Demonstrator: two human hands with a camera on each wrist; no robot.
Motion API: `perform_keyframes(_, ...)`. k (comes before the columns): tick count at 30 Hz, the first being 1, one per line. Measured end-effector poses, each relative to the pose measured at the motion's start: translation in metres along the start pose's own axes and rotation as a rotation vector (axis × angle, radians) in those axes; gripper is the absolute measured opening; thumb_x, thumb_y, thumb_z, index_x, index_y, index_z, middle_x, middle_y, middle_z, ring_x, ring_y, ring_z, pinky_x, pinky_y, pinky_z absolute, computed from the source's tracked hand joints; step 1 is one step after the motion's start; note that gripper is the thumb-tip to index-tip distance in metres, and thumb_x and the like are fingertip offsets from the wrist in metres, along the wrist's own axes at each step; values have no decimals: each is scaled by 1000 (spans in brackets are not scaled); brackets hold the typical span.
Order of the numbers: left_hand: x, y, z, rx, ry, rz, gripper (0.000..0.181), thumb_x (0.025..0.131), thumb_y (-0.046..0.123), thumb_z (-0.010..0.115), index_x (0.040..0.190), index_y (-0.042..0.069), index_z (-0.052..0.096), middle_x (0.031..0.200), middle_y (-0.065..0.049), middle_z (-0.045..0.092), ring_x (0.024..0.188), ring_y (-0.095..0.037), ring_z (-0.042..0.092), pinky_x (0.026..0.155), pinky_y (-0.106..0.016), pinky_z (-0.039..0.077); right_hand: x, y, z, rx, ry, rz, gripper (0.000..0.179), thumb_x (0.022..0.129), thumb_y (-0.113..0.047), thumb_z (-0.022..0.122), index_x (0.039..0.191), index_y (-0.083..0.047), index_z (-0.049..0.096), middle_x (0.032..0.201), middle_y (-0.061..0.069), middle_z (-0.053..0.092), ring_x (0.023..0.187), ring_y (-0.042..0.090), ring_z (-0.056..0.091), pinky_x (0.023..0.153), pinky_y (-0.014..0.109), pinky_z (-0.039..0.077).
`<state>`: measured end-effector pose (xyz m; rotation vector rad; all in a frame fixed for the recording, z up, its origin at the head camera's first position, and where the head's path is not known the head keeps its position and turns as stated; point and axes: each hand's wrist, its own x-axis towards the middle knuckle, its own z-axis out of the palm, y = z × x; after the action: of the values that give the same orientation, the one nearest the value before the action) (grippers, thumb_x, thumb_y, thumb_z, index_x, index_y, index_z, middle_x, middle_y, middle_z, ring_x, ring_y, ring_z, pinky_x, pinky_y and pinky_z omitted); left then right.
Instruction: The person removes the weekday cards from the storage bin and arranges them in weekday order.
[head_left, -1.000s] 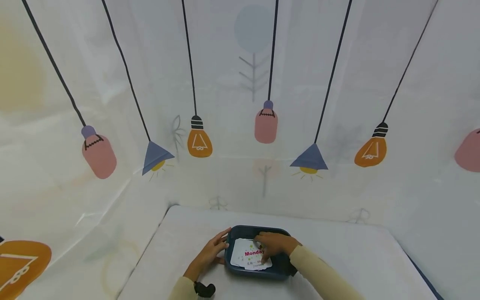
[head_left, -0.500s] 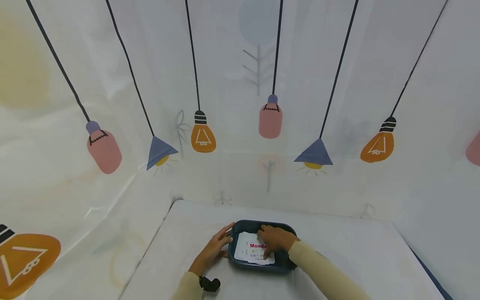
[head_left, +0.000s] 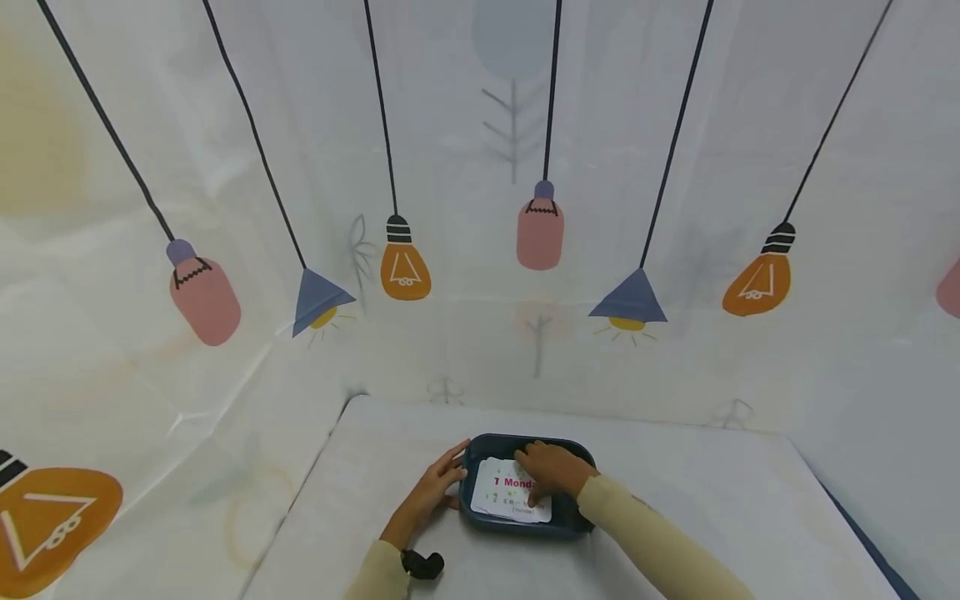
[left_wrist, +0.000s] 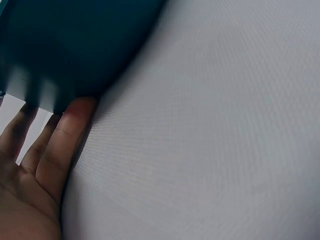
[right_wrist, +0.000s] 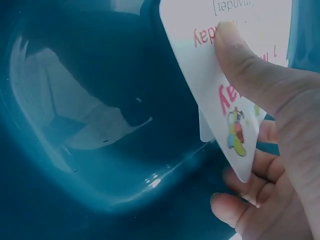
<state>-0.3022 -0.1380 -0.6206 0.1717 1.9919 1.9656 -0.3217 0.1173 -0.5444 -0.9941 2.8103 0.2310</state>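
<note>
A dark teal tray (head_left: 517, 528) stands on the white table in the head view, with a stack of white cards (head_left: 497, 497) in its left part. The top card (right_wrist: 195, 62) shows "Monday" in red and a small colourful picture. My right hand (head_left: 553, 468) pinches the cards: in the right wrist view the thumb lies on the top card's face and the fingers are behind the edge. A second card corner shows beneath it. My left hand (head_left: 430, 493) rests extended fingers against the tray's left side; the left wrist view shows them touching its outer wall (left_wrist: 75, 45).
The white tabletop (head_left: 675, 467) extends around the tray. Behind it hangs a pale curtain (head_left: 465, 350) printed with lamps and bulbs. A black band (head_left: 422, 565) is on the left wrist.
The camera view has shifted slightly, so the tray appears a little higher and further right. The stack's lower edges look more even, and the number 1 on the top card now shows.
</note>
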Motion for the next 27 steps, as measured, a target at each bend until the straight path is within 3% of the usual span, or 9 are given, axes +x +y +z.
perform_keyframes(3,2,2,-2,5,-7,18,51,93,28,53,140,39,38,150,-14,31,124,-32,46,64,-40,56,1,1,-4,60,-20,27,72,64,-50,78,123,-16,52,107,4,58,90,15,55,87,34,51)
perform_keyframes(9,3,1,1,11,-14,5,50,92,30,55,139,40,39,150,-15,31,125,-33,46,65,-40,56,-1,8,-1,342,-57,78,69,68,-40,79,126,-16,50,110,8,53,83,13,54,83,36,52)
perform_keyframes(15,3,0,2,5,-12,8,51,92,29,54,139,40,39,150,-16,30,124,-33,46,65,-40,56,-8,23,2,593,47,36,66,77,-30,74,135,-14,48,114,7,55,89,12,50,84,37,48)
perform_keyframes(19,1,0,0,15,-9,21,51,92,28,54,139,41,38,150,-15,31,122,-30,48,64,-40,55,-13,30,3,719,123,55,65,79,-28,72,138,-18,45,115,3,59,86,12,53,82,37,48)
perform_keyframes(23,-1,-1,-1,22,-10,31,52,92,29,55,140,40,38,150,-16,30,122,-30,47,64,-40,55,-20,34,8,800,190,102,64,80,-30,71,139,-24,44,108,-1,62,81,10,54,78,35,46)
perform_keyframes(27,-1,0,-1,12,-14,32,52,92,29,55,140,39,38,150,-16,30,123,-31,47,64,-41,55,-26,40,11,860,244,123,58,83,-34,67,137,-27,47,115,-2,61,88,10,52,84,36,44)
